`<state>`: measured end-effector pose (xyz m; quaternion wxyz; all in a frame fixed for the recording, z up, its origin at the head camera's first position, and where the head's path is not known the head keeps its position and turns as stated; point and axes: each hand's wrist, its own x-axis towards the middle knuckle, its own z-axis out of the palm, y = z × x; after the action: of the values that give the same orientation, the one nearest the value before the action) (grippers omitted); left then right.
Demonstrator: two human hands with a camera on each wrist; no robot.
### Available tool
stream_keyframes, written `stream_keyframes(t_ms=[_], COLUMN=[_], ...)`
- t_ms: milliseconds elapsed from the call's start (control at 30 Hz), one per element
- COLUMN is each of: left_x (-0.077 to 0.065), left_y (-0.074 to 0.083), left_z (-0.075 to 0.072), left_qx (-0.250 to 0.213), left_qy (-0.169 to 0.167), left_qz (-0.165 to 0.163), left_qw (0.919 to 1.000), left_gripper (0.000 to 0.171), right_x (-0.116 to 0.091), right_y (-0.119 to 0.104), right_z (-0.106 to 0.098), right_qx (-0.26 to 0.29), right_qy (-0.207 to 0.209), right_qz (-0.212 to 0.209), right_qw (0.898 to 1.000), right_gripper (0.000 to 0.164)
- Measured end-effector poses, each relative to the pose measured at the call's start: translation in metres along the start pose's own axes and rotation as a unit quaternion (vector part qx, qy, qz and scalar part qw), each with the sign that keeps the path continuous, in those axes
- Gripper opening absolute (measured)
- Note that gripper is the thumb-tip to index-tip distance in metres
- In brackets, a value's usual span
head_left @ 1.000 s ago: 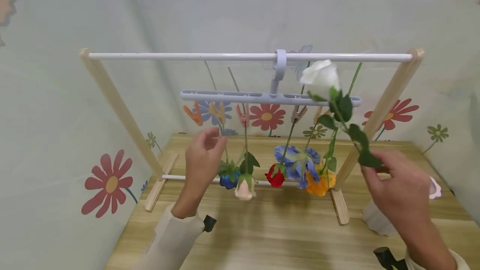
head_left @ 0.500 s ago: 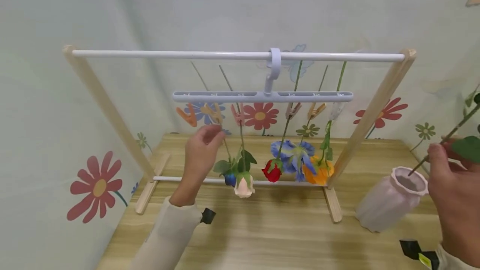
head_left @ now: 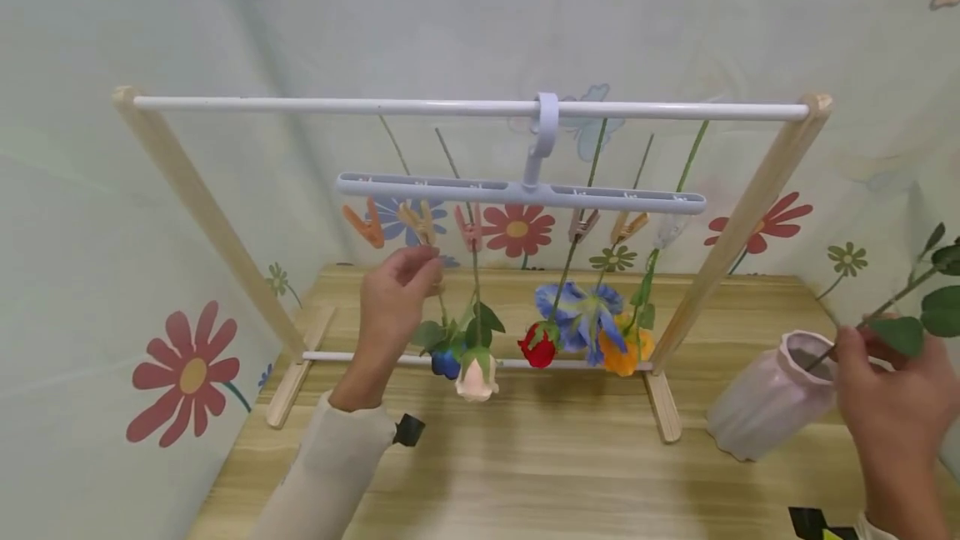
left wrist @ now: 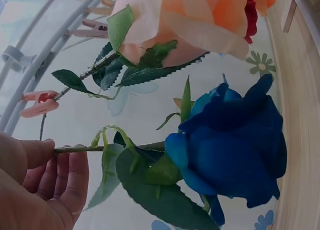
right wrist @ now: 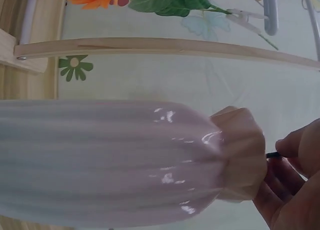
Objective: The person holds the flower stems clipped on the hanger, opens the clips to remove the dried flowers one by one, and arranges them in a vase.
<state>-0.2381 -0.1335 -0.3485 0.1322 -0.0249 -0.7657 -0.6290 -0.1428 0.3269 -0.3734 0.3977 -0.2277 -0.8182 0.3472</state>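
**Blue rose (left wrist: pixel 235 145) in my left hand (head_left: pixel 393 294), leafy stem (head_left: pixel 943 311) in my right hand (head_left: pixel 900 390)**

At the far left the rack (head_left: pixel 202 207) stands on the surface (head_left: pixel 562 457), and the orange clip (head_left: pixel 365 226) hangs from the hanger (head_left: pixel 435 188). Just right of that, my left hand is closed to a pinch, thumb against fingertips, on the blue rose's stem just below the yellow clip (head_left: pixel 417 223). The bloom hangs head down, partly hidden from my head view by leaves and the peach rose (head_left: pixel 477 377) beside it, which hangs from the pink clip (head_left: pixel 470 227). Next along the hanger, also upside down, come the red rose (head_left: pixel 538 346), the blue flower (head_left: pixel 581 317) and the orange flower (head_left: pixel 625 348), the last two overlapping. Beyond the rack's right post, the vase (head_left: pixel 772 398) stands on the surface. At the far right my right hand pinches the leafy stem between thumb and fingers; its lower end is inside the vase's mouth, and its top runs out of view.
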Motion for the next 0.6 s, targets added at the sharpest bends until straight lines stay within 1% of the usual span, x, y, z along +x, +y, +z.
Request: stream_keyframes(t_ms=[67, 100, 167, 200, 267, 300, 367, 433, 467, 500, 533, 567, 600], left_x=[0.000, -0.001, -0.001, -0.001, -0.001, -0.001, -0.001, 0.000, 0.001, 0.001, 0.001, 0.002, 0.002], left_y=[-0.001, -0.001, -0.002, -0.002, -0.002, -0.001, -0.001, 0.000, 0.000, 0.000, 0.000, 0.000, 0.000], left_z=[-0.002, -0.003, -0.004, -0.005, -0.007, -0.007, -0.008, -0.009, -0.009, -0.009, -0.010, -0.012, -0.012], left_qx=[0.001, 0.002, 0.002, 0.001, -0.003, -0.006, -0.009, -0.013, -0.013, -0.012, -0.012, -0.012, -0.014], left_qy=[0.000, 0.001, 0.003, 0.005, 0.008, 0.009, 0.009, 0.006, 0.004, 0.001, 0.000, -0.001, -0.001], left_qz=[0.002, 0.003, 0.004, 0.003, 0.003, 0.002, 0.001, 0.000, 0.000, 0.000, 0.001, 0.002, 0.003], left_qw=[1.0000, 1.0000, 1.0000, 1.0000, 1.0000, 0.9999, 0.9999, 0.9999, 0.9999, 0.9999, 0.9999, 0.9999, 0.9999], left_gripper=[0.021, 0.021, 0.021, 0.020, 0.020, 0.020, 0.021, 0.022, 0.022, 0.022, 0.023, 0.022, 0.022], right_x=[-0.002, -0.003, -0.004, -0.004, -0.005, -0.004, -0.004, -0.005, -0.004, -0.004, -0.004, -0.003, -0.004], right_y=[0.004, 0.006, 0.008, 0.008, 0.008, 0.009, 0.009, 0.011, 0.011, 0.011, 0.009, 0.006, 0.004], right_z=[0.000, 0.001, 0.001, 0.001, 0.000, -0.001, -0.003, -0.006, -0.007, -0.009, -0.011, -0.013, -0.015], right_qx=[-0.030, -0.045, -0.065, -0.069, -0.080, -0.079, -0.067, -0.035, -0.016, 0.000, 0.013, 0.024, 0.032], right_qy=[-0.001, -0.003, -0.004, -0.007, -0.015, -0.012, -0.011, -0.002, 0.010, 0.021, 0.028, 0.041, 0.049], right_qz=[-0.003, -0.004, -0.013, -0.015, -0.016, -0.016, -0.007, -0.003, -0.013, -0.024, -0.029, -0.052, -0.067], right_qw=[1.000, 0.999, 0.998, 0.997, 0.997, 0.997, 0.998, 0.999, 1.000, 0.999, 0.999, 0.998, 0.996], right_gripper=[0.005, 0.009, 0.025, 0.025, 0.032, 0.032, 0.032, 0.019, 0.018, 0.022, 0.030, 0.032, 0.042])
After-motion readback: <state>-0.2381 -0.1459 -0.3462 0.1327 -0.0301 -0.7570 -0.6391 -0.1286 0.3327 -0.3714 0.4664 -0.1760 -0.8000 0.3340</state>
